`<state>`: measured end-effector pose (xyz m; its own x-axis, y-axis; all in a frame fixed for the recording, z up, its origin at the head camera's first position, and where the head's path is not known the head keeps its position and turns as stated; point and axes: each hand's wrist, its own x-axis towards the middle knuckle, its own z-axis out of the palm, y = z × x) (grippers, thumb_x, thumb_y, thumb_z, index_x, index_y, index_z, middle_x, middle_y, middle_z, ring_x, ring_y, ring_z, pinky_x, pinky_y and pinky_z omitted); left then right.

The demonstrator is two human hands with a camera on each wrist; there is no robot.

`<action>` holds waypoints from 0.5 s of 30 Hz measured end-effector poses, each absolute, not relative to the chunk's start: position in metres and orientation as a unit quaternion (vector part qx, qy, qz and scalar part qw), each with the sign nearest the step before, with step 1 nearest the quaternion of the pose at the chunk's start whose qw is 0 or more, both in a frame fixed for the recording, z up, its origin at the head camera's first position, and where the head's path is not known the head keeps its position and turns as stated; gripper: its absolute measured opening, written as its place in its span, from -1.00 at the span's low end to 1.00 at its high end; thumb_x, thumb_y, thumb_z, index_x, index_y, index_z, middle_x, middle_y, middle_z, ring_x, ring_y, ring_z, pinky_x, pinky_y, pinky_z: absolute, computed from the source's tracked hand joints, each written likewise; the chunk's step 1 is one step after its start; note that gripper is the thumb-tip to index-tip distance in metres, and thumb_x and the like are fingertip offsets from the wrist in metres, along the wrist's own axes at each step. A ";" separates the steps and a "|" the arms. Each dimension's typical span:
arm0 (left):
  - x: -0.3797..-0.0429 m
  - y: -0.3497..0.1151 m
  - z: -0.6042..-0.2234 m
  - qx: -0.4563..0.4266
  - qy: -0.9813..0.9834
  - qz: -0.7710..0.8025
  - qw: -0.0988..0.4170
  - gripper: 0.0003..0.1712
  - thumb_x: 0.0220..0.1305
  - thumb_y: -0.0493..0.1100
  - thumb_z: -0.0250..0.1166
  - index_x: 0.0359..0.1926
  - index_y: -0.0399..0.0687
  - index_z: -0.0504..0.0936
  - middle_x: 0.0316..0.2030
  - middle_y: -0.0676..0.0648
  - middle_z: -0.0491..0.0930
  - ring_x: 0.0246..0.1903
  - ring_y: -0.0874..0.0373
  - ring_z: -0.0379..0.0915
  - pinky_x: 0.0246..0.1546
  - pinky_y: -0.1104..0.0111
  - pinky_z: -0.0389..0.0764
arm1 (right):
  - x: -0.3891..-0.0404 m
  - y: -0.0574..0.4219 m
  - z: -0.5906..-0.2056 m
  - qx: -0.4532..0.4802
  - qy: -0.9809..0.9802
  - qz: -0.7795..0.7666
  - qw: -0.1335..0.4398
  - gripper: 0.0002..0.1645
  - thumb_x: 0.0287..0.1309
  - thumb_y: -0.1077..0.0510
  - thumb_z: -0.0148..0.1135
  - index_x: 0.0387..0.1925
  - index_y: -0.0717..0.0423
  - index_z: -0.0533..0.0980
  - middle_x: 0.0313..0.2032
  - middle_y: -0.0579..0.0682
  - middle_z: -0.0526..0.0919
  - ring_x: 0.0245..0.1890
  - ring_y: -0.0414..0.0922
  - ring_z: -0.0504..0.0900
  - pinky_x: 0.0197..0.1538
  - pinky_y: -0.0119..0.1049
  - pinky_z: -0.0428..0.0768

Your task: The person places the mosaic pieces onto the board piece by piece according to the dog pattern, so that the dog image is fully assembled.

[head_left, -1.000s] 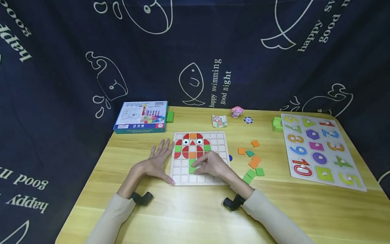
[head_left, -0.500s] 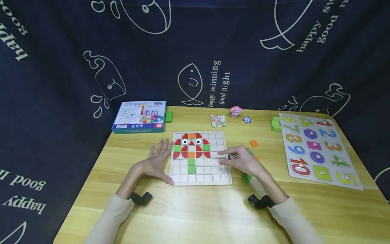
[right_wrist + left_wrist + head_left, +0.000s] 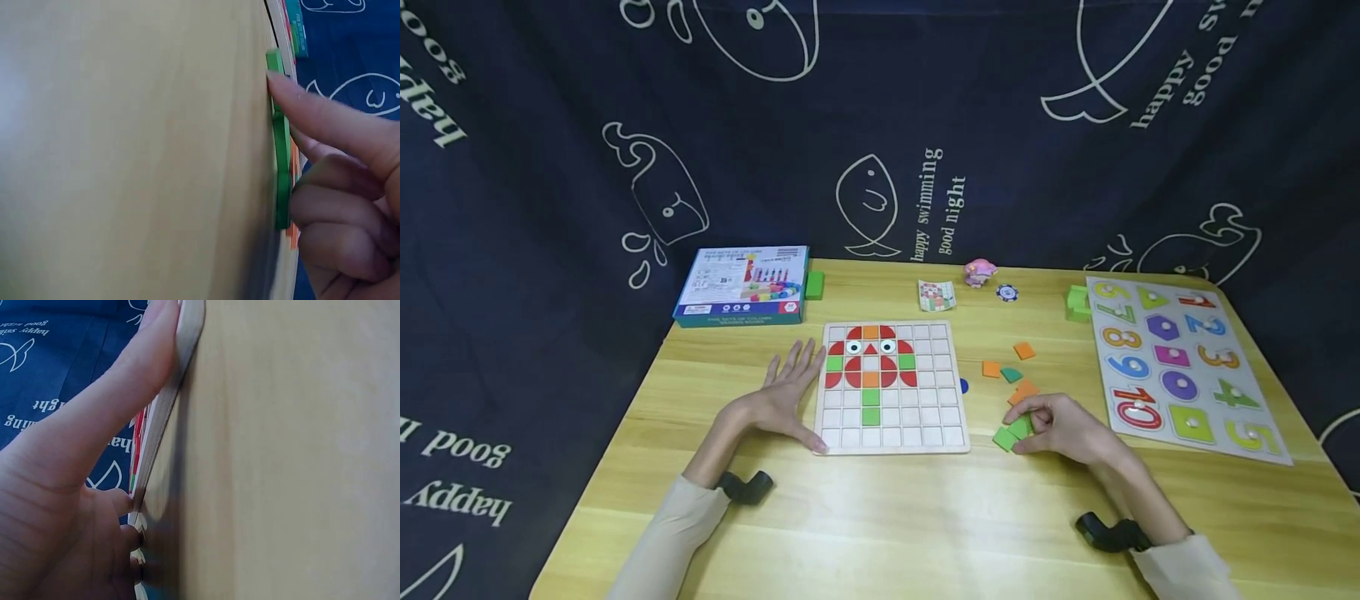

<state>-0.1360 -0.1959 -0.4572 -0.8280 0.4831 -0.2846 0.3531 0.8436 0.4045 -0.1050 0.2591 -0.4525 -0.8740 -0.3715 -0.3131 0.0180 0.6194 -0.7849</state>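
Observation:
My left hand (image 3: 781,397) rests at the left edge of the wooden grid board (image 3: 951,417), fingers spread. Its thumb (image 3: 119,387) lies along the board's near left corner in the left wrist view. On the board, red, orange, green and eye-printed tiles form a figure with a stem of two green square tiles (image 3: 870,407). My right hand (image 3: 1071,432) is right of the board over loose green square tiles (image 3: 1004,438). Its thumb and forefinger stand apart around them, the other fingers curled. In the right wrist view the thumb (image 3: 312,106) overlaps the green tiles' edges.
Loose orange tiles (image 3: 1024,351), a teal quarter-round tile (image 3: 1011,376) and a blue piece (image 3: 964,386) lie right of the board. Farther out are a number puzzle board (image 3: 1187,367), a pattern card (image 3: 936,295), a pink figurine (image 3: 979,272), a poker chip (image 3: 1007,292) and a box (image 3: 741,285).
My right hand has left the green stem tile on the board and moved right to the loose green tiles. The left hand has stayed at the board's edge.

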 end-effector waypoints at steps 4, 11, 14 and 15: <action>-0.137 -0.196 -0.460 0.218 0.941 0.170 0.195 0.79 -0.53 0.59 0.45 0.51 0.05 -0.49 0.51 -0.17 -0.62 0.50 -0.15 -0.74 0.45 -0.18 -0.50 | -0.108 0.252 -0.453 -0.105 0.884 -0.402 0.215 -0.57 -0.20 0.11 0.57 -0.21 0.06 0.62 -0.62 -0.10 0.23 -0.60 -0.23 0.22 -0.50 -0.43 0.19; -0.137 -0.197 -0.462 0.225 0.939 0.176 0.190 0.78 -0.51 0.56 0.48 0.52 0.03 -0.47 0.51 -0.20 -0.60 0.50 -0.18 -0.73 0.43 -0.22 -0.50 | -0.114 0.243 -0.454 -0.146 0.866 -0.407 0.251 -0.54 -0.22 0.14 0.57 -0.17 0.05 0.62 -0.61 -0.08 0.21 -0.59 -0.24 0.22 -0.52 -0.44 0.20; -0.137 -0.197 -0.463 0.224 0.940 0.173 0.189 0.77 -0.50 0.56 0.47 0.52 0.03 -0.47 0.51 -0.20 -0.60 0.50 -0.18 -0.73 0.43 -0.22 -0.49 | -0.117 0.241 -0.456 -0.152 0.868 -0.406 0.243 -0.58 -0.21 0.12 0.57 -0.21 0.05 0.63 -0.62 -0.10 0.25 -0.60 -0.26 0.23 -0.54 -0.46 0.21; -0.137 -0.198 -0.462 0.223 0.941 0.173 0.188 0.78 -0.51 0.56 0.47 0.52 0.03 -0.46 0.51 -0.19 -0.60 0.50 -0.18 -0.73 0.43 -0.22 -0.49 | -0.118 0.241 -0.457 -0.151 0.869 -0.407 0.237 -0.56 -0.22 0.12 0.58 -0.21 0.05 0.63 -0.62 -0.11 0.26 -0.61 -0.27 0.23 -0.54 -0.47 0.21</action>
<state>-0.1368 -0.1975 -0.4625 -0.8298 0.4850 -0.2763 0.3553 0.8407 0.4086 -0.1180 0.2411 -0.4569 -0.8417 -0.4559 -0.2892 -0.0697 0.6230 -0.7791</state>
